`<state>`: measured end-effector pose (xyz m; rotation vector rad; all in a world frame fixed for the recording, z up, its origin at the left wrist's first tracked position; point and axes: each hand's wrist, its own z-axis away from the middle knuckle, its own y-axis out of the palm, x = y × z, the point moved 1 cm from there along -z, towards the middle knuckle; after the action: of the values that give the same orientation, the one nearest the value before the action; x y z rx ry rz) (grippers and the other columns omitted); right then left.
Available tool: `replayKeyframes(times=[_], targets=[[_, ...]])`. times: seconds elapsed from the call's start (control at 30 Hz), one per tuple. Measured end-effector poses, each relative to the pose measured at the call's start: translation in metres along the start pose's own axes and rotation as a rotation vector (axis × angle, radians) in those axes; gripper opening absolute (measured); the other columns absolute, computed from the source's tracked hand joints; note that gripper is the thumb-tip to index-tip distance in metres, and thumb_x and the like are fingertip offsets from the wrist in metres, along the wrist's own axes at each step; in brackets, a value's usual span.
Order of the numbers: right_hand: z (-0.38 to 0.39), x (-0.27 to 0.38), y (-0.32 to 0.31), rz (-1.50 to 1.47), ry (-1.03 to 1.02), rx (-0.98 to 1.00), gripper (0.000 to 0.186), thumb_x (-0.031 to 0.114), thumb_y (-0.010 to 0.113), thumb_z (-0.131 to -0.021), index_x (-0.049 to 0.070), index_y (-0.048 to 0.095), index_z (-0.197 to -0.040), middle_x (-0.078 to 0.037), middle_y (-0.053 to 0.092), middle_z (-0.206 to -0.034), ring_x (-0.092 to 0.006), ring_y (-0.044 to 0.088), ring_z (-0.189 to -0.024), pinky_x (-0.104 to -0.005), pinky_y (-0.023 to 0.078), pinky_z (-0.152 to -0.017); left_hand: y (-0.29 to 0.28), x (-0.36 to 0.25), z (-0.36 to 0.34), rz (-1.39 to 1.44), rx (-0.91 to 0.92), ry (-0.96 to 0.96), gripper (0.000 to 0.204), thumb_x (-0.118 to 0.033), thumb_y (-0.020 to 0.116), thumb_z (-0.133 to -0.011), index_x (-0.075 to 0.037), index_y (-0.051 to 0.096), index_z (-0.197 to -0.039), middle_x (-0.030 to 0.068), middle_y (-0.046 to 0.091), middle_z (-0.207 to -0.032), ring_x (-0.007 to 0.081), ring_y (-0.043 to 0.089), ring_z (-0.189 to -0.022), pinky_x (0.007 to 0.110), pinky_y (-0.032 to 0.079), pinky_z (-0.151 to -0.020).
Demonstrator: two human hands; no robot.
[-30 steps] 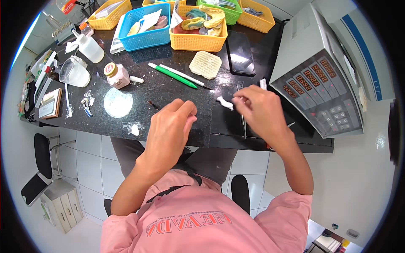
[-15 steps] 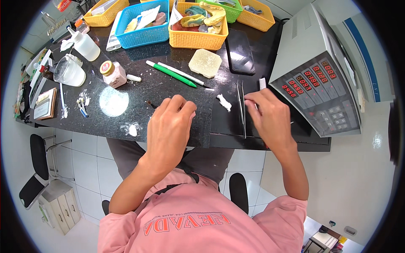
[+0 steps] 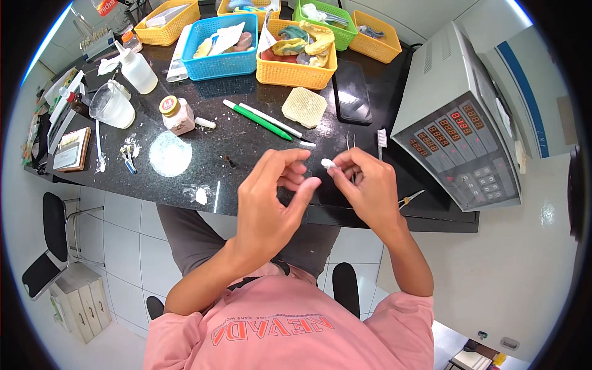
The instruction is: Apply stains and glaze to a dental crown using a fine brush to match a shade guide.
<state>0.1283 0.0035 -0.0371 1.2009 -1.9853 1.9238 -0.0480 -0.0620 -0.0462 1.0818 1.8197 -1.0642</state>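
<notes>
Between the thumb and fingertips of my right hand [image 3: 370, 188] is a small white lumpy piece [image 3: 327, 163], like a dental piece, though its exact kind is too small to make out. My left hand [image 3: 269, 194] hovers beside it, open, thumb and fingers curved apart with nothing in them. Metal tweezers [image 3: 348, 139] lie behind my right hand, only their tips showing. Close by on the bench are a white-bristled brush [image 3: 382, 140], a green pen [image 3: 265, 121], a slim white-handled tool [image 3: 280, 121] and a cream honeycomb block [image 3: 304, 107].
A grey machine with red digits [image 3: 459, 148] bounds the right side. Blue [image 3: 222, 69] and yellow [image 3: 296, 76] baskets line the back. A squeeze bottle [image 3: 137, 71], clear cup [image 3: 113, 106] and gold-lidded jar [image 3: 177, 116] stand left. The dark bench [image 3: 259, 92] holds a black phone [image 3: 353, 92].
My right hand has picked the white piece up off the bench and moved left. My left hand has come right, its fingers spreading from a closed shape.
</notes>
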Motion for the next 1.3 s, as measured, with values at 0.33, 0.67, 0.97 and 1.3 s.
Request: replayKeyframes(times=[0.33,0.67,0.97,1.3], targets=[[0.023,0.025,-0.015,-0.324,-0.005,-0.114,0.011,0.006,0.075,-0.084,0.001,0.073,-0.094,-0.007,0.071,-0.082,-0.0119,0.066,-0.07,-0.0245,0.051,-0.061,0.021,0.003,0.001,0.567,0.166,-0.321,0.013,-0.003,0.07,-0.091,0.005,0.063,-0.099,0.0073,0.065,-0.098,0.0117,0.066,-0.09,0.024,0.055,-0.082],[0.033,0.022,-0.007,-0.388,-0.016,-0.187,0.011,0.003,0.075,-0.084,0.0,0.073,-0.094,-0.009,0.071,-0.083,-0.0123,0.065,-0.071,-0.025,0.052,-0.065,0.018,0.0,0.002,0.343,0.144,-0.076,0.009,-0.001,0.068,-0.091,0.006,0.065,-0.098,0.008,0.064,-0.095,0.0127,0.066,-0.089,0.026,0.056,-0.081],[0.041,0.014,0.003,-0.679,0.096,-0.184,0.014,0.007,0.073,-0.089,-0.003,0.072,-0.099,-0.009,0.071,-0.093,-0.0132,0.068,-0.081,-0.0255,0.055,-0.073,0.021,-0.004,0.0,0.588,0.167,-0.333,0.012,-0.002,0.071,-0.09,0.004,0.065,-0.098,0.0065,0.066,-0.097,0.0111,0.065,-0.089,0.025,0.054,-0.085],[0.041,0.008,-0.008,-0.701,0.155,-0.176,0.012,0.007,0.071,-0.09,-0.003,0.072,-0.097,-0.008,0.072,-0.088,-0.0107,0.067,-0.08,-0.0244,0.053,-0.076,0.024,-0.004,-0.005,0.52,0.213,-0.313,0.01,-0.001,0.072,-0.088,0.004,0.067,-0.094,0.0075,0.067,-0.094,0.0118,0.066,-0.087,0.025,0.055,-0.08]])
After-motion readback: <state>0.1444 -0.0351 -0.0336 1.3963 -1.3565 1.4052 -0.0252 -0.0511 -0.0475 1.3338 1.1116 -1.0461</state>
